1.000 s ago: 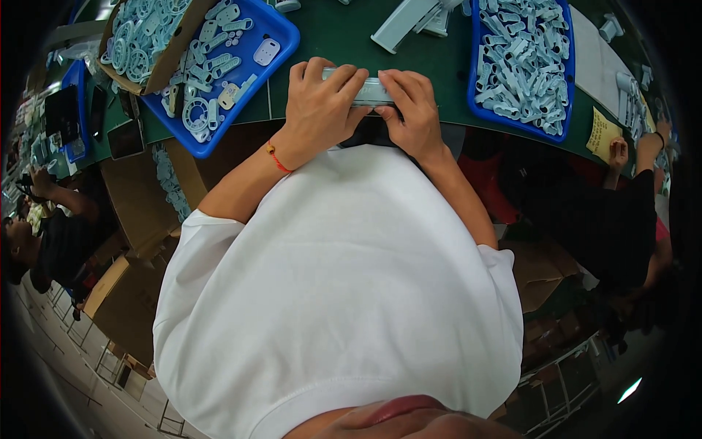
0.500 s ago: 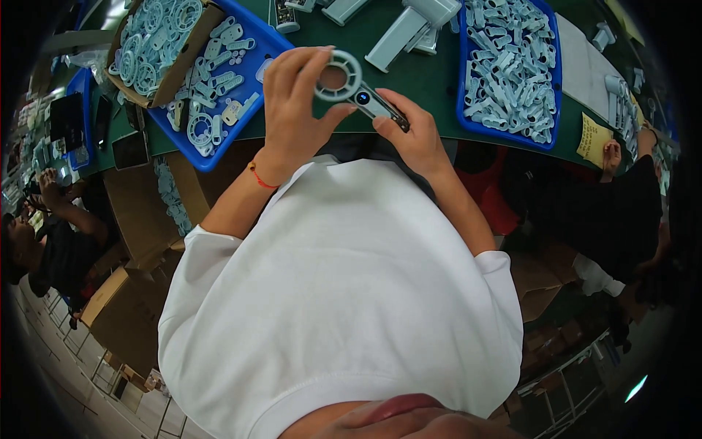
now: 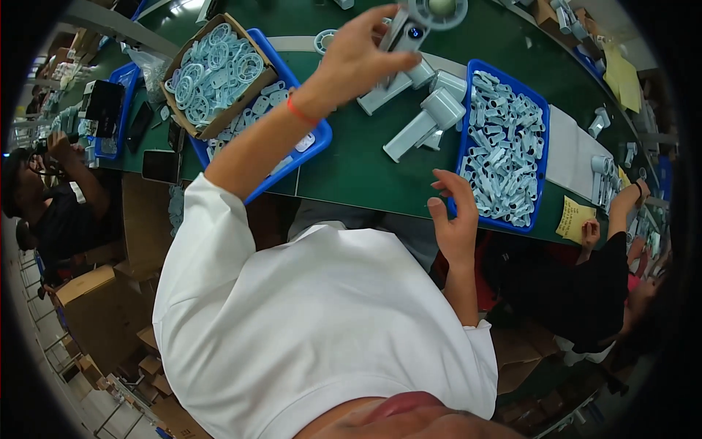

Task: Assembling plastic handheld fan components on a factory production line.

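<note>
Raised at the far middle of the table, my left hand (image 3: 363, 57) is closed around a pale plastic handle with a round ring head (image 3: 400, 40), which carries a small lit blue display. The ring's top is cut off by the picture's upper edge. My right hand (image 3: 456, 223) hovers at the near table edge with fingers apart and nothing in it, close to the left side of a blue tray (image 3: 463, 146). That tray is full of small pale plastic pieces (image 3: 504, 154). Between my hands lie several pale cylinder-headed units with long handles (image 3: 437, 113).
A second blue tray (image 3: 319, 139) holds loose pale parts and a cardboard box (image 3: 248, 97) of rings. Left of it lies a dark phone (image 3: 161, 166). A yellow note (image 3: 572, 219) sits near a co-worker's arm (image 3: 621, 208) at right. Another person (image 3: 62, 194) works at left.
My left hand has carried the ring-headed handle away from me and to the right. My right hand has let go of it and moved right. The view has shifted too.
</note>
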A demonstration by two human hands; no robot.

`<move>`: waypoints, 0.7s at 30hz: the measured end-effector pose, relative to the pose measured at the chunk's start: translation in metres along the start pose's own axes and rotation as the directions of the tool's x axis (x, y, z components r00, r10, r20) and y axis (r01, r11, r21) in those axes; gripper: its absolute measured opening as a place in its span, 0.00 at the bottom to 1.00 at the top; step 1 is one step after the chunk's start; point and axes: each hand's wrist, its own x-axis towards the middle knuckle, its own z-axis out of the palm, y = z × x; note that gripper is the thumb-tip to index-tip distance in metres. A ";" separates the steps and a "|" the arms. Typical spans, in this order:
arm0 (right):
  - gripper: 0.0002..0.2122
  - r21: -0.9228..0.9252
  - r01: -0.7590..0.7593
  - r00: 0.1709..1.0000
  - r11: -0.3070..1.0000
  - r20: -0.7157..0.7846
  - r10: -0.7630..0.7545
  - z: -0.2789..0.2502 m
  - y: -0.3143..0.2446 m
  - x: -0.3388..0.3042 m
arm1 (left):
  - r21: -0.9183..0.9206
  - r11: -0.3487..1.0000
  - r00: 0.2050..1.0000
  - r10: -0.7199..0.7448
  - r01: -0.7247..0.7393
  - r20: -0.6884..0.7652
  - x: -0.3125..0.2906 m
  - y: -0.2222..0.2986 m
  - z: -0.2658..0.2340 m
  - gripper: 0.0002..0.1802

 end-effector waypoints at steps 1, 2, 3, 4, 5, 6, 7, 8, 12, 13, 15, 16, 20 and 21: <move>0.14 -0.015 0.019 0.999 1.000 -0.043 -0.020 -0.002 0.000 0.000 | 0.176 0.983 0.996 0.060 -0.048 -0.060 0.046 -0.007 -0.005 0.28; 0.13 -0.012 0.039 0.999 0.999 -0.022 -0.039 -0.004 -0.001 0.000 | -0.045 0.999 1.000 -0.003 0.002 -0.022 0.093 -0.017 -0.003 0.24; 0.12 -0.009 0.061 0.998 0.998 0.001 -0.061 -0.004 -0.004 0.001 | 0.194 0.979 0.998 -0.059 0.057 0.005 0.146 -0.051 -0.008 0.26; 0.12 0.020 0.082 0.996 0.996 0.028 -0.083 -0.002 -0.008 0.001 | 0.426 0.898 0.993 -0.120 0.108 0.002 0.184 -0.090 -0.017 0.28; 0.12 -0.019 0.113 0.993 0.993 0.041 -0.112 -0.002 -0.004 0.000 | 0.484 0.860 0.979 -0.200 0.162 0.028 0.208 -0.111 -0.006 0.25; 0.12 -0.059 0.145 0.988 0.988 0.057 -0.141 -0.002 0.000 -0.001 | 0.542 0.814 0.959 -0.278 0.209 0.047 0.228 -0.133 0.005 0.26; 0.11 -0.069 0.165 0.986 0.984 0.039 -0.163 -0.002 0.000 -0.003 | 0.607 0.772 0.968 -0.249 0.189 0.016 0.240 -0.161 0.008 0.26; 0.11 -0.073 0.155 0.988 0.985 0.022 -0.153 -0.004 0.002 -0.005 | 0.668 0.725 0.977 -0.214 0.168 -0.013 0.251 -0.186 0.005 0.28; 0.07 -0.106 -0.093 0.981 0.990 -0.179 0.072 -0.016 0.014 -0.023 | 0.878 0.458 0.980 0.064 0.141 -0.190 0.246 -0.173 0.018 0.38; 0.06 -0.120 -0.108 0.975 0.987 -0.209 0.081 -0.019 0.015 -0.026 | 0.896 0.353 0.956 0.018 0.268 -0.293 0.242 -0.161 0.004 0.41; 0.07 -0.182 -0.070 0.955 0.981 -0.296 0.013 -0.020 0.020 -0.022 | 0.802 0.288 0.851 -0.211 0.524 -0.480 0.226 -0.162 -0.029 0.49; 0.06 -0.216 -0.078 0.948 0.973 -0.319 0.005 -0.021 0.018 -0.010 | 0.660 0.429 0.786 -0.287 0.617 -0.548 0.227 -0.177 -0.043 0.49; 0.07 -0.532 -0.137 0.902 0.835 -0.415 -0.116 -0.036 0.063 0.061 | -0.015 0.550 0.406 -0.635 0.835 -0.658 0.230 -0.188 -0.036 0.52; 0.08 -0.655 -0.095 0.943 0.750 -0.301 -0.144 -0.037 0.073 0.081 | -0.077 0.548 0.375 -0.661 0.833 -0.650 0.235 -0.229 -0.081 0.48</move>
